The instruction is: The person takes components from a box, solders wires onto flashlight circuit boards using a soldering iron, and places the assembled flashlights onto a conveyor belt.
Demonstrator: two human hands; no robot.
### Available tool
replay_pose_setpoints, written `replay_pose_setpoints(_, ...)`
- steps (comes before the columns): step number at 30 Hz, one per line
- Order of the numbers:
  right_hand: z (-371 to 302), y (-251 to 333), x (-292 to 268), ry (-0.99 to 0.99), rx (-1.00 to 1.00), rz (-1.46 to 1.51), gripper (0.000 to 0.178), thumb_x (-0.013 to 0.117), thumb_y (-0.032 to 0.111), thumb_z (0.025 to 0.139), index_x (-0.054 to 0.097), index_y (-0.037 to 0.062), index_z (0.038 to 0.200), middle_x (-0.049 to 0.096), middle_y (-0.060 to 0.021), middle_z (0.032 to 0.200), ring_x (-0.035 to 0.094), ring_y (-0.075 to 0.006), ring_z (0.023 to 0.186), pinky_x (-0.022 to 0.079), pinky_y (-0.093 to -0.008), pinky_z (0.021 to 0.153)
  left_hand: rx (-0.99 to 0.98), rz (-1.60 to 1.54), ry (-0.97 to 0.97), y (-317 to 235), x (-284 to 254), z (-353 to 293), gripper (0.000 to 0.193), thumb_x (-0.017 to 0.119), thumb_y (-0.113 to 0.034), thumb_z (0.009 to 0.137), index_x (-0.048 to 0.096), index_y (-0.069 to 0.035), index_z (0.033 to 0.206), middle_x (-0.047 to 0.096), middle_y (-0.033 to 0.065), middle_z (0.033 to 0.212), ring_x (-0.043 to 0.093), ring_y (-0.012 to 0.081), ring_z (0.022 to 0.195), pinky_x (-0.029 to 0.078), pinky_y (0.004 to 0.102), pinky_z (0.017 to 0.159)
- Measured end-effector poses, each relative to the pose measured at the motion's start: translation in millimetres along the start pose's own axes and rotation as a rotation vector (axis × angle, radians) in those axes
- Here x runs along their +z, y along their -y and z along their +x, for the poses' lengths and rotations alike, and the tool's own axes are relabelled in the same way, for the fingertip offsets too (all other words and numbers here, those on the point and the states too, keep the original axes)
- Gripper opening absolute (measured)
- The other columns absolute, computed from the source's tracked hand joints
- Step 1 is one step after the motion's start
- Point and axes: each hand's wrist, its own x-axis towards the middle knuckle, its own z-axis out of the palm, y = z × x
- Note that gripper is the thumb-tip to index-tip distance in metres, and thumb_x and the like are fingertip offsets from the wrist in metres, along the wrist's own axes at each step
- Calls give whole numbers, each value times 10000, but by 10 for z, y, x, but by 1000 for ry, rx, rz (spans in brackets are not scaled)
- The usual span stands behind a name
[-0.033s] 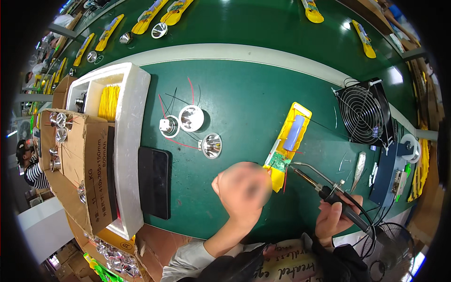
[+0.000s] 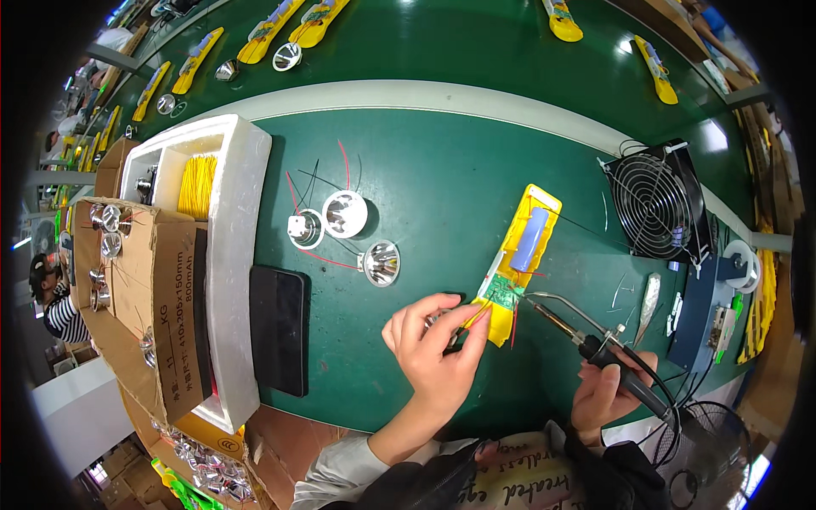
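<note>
Soldering: the person is apparently joining wires at the green circuit board (image 2: pixel 505 293); a next move is probably calling for steady wires and a light touch from the soldering iron (image 2: pixel 610 354).
Yellow casing (image 2: pixel 502 327): it is lying open on the tabletop (image 2: pixel 425 161), left of the black fan (image 2: pixel 653 204) and nearer the person.
Long axis: it is running aslant; the blue battery (image 2: pixel 530 240) end is pointing away and leaning fanward, the board end toward the person.
Left hand (image 2: pixel 435 357): well left of the fan, its fingers are pinching a small part, mostly hidden, beside the casing.
Right hand (image 2: pixel 600 395): on the fan's near side, its fingers are gripping the iron; whether the tip is touching the board cannot be told.
Reflectors (image 2: pixel 382 263): three are resting far left of the fan.
</note>
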Motion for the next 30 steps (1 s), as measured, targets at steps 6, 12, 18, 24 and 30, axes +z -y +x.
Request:
replay_pose_setpoints(6,-3,-99,-192,-74,25,-14,166,492,110,805,422,-13,892,491,-78,679,463,-100,501,394,-198,471,127,-32,-21,30,-6,-42,130,688,-66,627,634,-84,743,572,7,763,485,188,761,346,304,747)
replay_pose_setpoints(12,-18,-184,-332,-165,62,51,142,509,59,779,439,-13,879,488,-86,728,504,-112,477,406,-186,411,205,-7,24,40,-72,-76,98,678,-81,658,625,-84,740,576,6,730,495,185,766,320,378,842)
replay_pose_setpoints(18,-30,-184,-333,-142,85,-20,119,479,81,822,436,3,901,504,-61,653,468,-80,508,376,-175,474,148,-123,-14,55,-68,-89,116,693,-88,640,608,-85,719,553,8,683,511,173,755,290,416,893)
replay_pose_setpoints(24,-18,-224,-308,-141,66,-28,143,522,54,786,434,-10,879,506,-74,685,529,-98,503,423,-168,433,177,-85,-24,37,-48,-79,124,689,-63,612,618,-94,709,547,9,685,513,179,721,312,407,861)
replay_pose_setpoints(30,-23,-218,-291,-142,121,-79,151,515,76,806,444,-2,914,500,-48,705,508,-87,541,394,-174,475,164,-72,-54,43,-33,-82,128,691,-71,591,632,-108,698,497,-13,664,487,154,665,340,396,823)
